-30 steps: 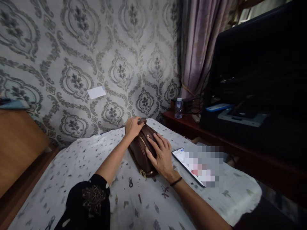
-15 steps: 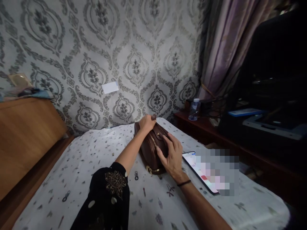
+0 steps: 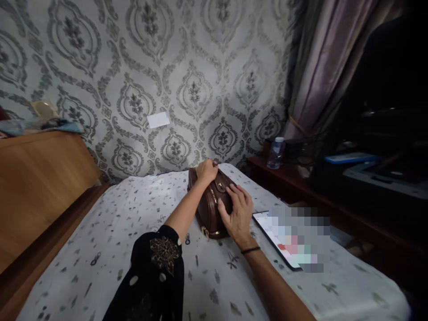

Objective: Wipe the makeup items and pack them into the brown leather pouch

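Note:
A brown leather handbag (image 3: 204, 205) with gold-coloured zips lies on the patterned bed sheet. Around a brown part at its far end, which looks like the handle, the fingers of my left hand (image 3: 206, 170) are closed. My right hand (image 3: 240, 213) rests against the bag's right side, fingers spread and thumb on top near the zip. Just right of that hand lies a phone (image 3: 271, 234) with a lit screen, partly blurred out.
The white sheet (image 3: 140, 205) reaches a patterned wall. To the left stands a wooden headboard (image 3: 47, 174) with cloth on top. A plastic bottle (image 3: 276, 154) is on a dark red cabinet (image 3: 259, 166) at right, beside a dark chair-like shape. A purple curtain (image 3: 329, 67) hangs behind.
The camera view has turned slightly left. Both hands keep their places on the bag; the right fingers have shifted a little, showing more of its clasp.

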`<state>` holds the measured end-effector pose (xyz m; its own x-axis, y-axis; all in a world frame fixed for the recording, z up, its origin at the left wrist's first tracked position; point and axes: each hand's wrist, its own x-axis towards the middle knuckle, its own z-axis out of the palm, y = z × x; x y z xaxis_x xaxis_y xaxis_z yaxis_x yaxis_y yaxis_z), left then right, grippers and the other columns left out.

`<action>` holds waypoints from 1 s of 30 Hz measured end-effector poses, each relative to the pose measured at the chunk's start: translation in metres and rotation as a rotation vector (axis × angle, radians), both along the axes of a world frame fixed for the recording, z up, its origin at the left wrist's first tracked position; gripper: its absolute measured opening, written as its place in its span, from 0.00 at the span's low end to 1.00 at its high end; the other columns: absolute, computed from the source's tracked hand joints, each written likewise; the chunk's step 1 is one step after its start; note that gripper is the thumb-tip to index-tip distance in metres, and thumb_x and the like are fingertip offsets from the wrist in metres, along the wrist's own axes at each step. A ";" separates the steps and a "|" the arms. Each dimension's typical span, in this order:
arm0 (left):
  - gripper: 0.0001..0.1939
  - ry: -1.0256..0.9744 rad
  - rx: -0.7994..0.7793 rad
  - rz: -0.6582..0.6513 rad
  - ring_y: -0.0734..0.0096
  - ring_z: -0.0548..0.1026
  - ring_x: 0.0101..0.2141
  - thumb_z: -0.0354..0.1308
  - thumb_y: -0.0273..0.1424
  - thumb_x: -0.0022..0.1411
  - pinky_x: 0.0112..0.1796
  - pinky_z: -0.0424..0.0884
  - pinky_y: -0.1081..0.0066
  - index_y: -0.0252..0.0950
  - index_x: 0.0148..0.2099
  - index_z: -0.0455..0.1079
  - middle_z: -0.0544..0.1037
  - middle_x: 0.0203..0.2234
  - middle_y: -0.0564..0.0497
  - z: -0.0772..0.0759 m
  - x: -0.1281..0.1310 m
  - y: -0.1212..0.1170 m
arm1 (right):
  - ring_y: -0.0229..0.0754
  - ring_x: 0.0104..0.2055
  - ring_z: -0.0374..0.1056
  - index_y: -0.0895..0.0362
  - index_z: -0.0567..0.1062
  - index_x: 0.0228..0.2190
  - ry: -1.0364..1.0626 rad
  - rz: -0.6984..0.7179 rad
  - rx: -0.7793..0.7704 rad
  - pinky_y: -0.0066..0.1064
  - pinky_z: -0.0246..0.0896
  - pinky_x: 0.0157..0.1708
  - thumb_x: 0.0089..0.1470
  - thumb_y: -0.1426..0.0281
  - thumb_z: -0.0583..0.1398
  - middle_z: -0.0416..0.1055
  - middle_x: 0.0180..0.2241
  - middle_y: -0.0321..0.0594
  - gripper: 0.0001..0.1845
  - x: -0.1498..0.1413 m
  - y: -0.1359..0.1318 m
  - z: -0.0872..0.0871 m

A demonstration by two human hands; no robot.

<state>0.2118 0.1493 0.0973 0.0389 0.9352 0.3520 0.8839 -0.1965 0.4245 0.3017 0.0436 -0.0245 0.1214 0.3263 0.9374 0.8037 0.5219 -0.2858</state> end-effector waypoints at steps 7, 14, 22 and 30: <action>0.08 -0.078 0.065 -0.082 0.53 0.74 0.53 0.61 0.33 0.63 0.50 0.69 0.62 0.34 0.41 0.77 0.81 0.44 0.40 -0.006 -0.004 0.005 | 0.58 0.57 0.63 0.56 0.71 0.52 0.021 -0.027 -0.030 0.57 0.62 0.55 0.60 0.64 0.58 0.73 0.52 0.50 0.19 -0.003 -0.005 0.005; 0.04 -0.185 0.195 -0.256 0.58 0.70 0.56 0.63 0.26 0.59 0.57 0.65 0.63 0.37 0.38 0.76 0.79 0.45 0.45 -0.015 -0.007 0.010 | 0.57 0.57 0.63 0.55 0.70 0.53 0.011 -0.020 -0.082 0.55 0.61 0.55 0.60 0.66 0.58 0.74 0.50 0.48 0.19 -0.003 -0.011 0.010; 0.06 -0.305 0.251 -0.340 0.58 0.72 0.54 0.63 0.23 0.56 0.58 0.64 0.60 0.37 0.37 0.76 0.79 0.44 0.45 -0.022 -0.010 0.010 | 0.56 0.59 0.59 0.55 0.68 0.57 0.002 -0.018 -0.179 0.53 0.58 0.56 0.60 0.67 0.57 0.72 0.56 0.46 0.23 -0.003 -0.018 0.015; 0.02 -0.319 0.191 -0.324 0.60 0.75 0.43 0.62 0.30 0.57 0.46 0.71 0.63 0.37 0.33 0.75 0.79 0.34 0.48 -0.027 -0.011 0.017 | 0.54 0.57 0.61 0.54 0.69 0.56 0.017 -0.017 -0.254 0.53 0.53 0.58 0.61 0.67 0.57 0.75 0.51 0.45 0.22 0.001 -0.019 0.025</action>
